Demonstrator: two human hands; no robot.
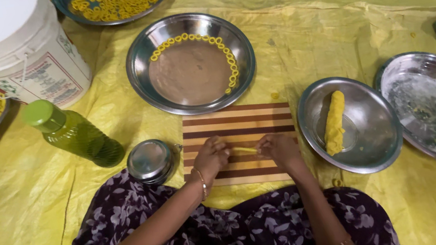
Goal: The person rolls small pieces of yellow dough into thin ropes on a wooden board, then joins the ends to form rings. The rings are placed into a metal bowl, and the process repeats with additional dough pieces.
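Head view: both hands (211,157) pinching dough strip (244,150)

Dough strip (244,149) on board (240,118), between plate (190,62) and lap.

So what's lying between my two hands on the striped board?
A thin yellow dough strip spans the gap, its ends at the left hand and right hand, seen in the head view.

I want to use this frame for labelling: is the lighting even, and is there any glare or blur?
Head view: soft, even light with faint shadows; mild glare on the steel plate and small lid; both hands, left and right, and the dough strip look slightly soft; edges bend a little.
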